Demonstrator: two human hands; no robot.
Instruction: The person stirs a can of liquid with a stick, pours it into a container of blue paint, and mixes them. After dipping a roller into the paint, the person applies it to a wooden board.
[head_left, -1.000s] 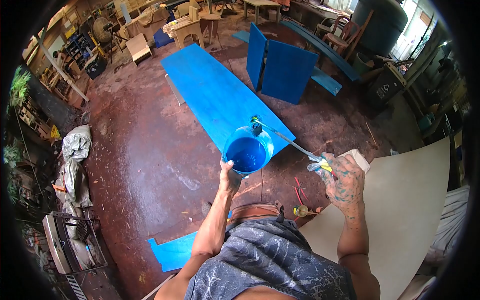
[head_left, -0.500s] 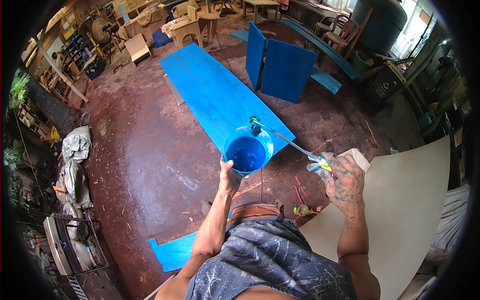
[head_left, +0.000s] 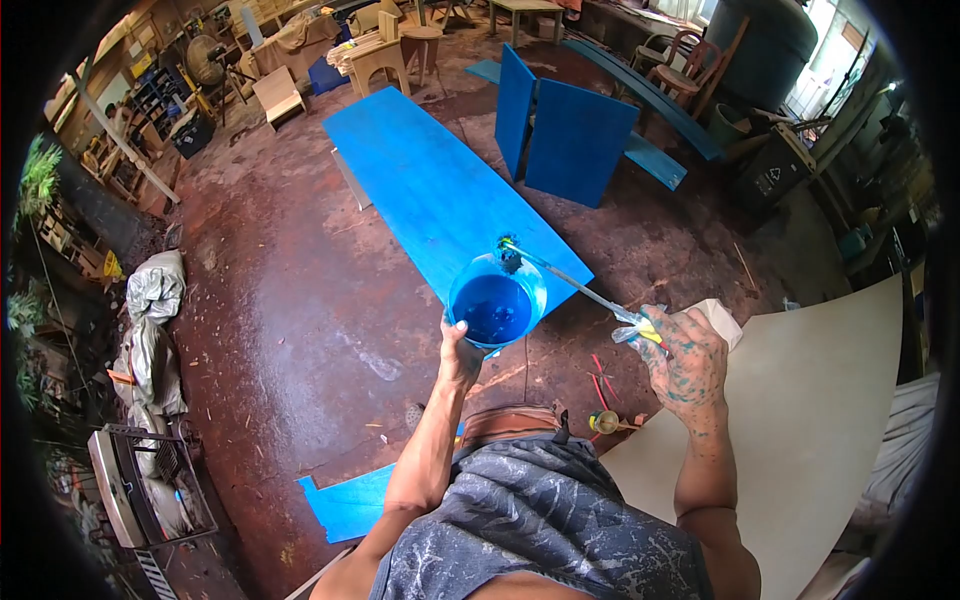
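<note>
**Slender grey rod (head_left: 572, 274) dips its paint-clotted tip slightly**

Below lies a long, flat blue board (head_left: 430, 170). Over its near end, the left hand (head_left: 460, 358) clamps a round blue paint bucket (head_left: 534, 282); the right hand's (head_left: 688, 362) grip is closed around the rod, tip by the bucket's far rim.

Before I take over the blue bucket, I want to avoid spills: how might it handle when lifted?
The bucket may feel weighty and slosh if tilted, as liquid paint covers its bottom. It's probably fairly stiff, since its rim looks round in the left hand's grip. Blue coats the inner wall, so fingers hooked inside could slip.
</note>
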